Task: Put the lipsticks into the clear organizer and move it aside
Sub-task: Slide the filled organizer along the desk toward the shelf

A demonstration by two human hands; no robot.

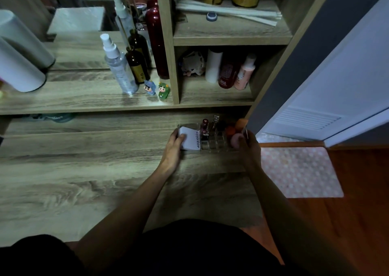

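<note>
The clear organizer (214, 144) stands on the wooden desk, far right, just under the shelf edge. A dark red lipstick (204, 128) and a clear-capped one (215, 121) stand upright in its slots. A white box marked U2Skin (190, 139) fills its left end, and orange and pink makeup sponges (236, 131) sit at its right end. My left hand (173, 147) grips the organizer's left end, thumb on the white box. My right hand (248, 149) grips its right end by the sponges.
Above, a shelf holds a spray bottle (120, 65), dark bottles (137, 65), two small figurines (157, 89) and cubbies with more bottles (229, 69). A white cylinder (19, 65) lies at left. The desk's right edge drops to a pink mat (299, 170) and a white door (336, 86).
</note>
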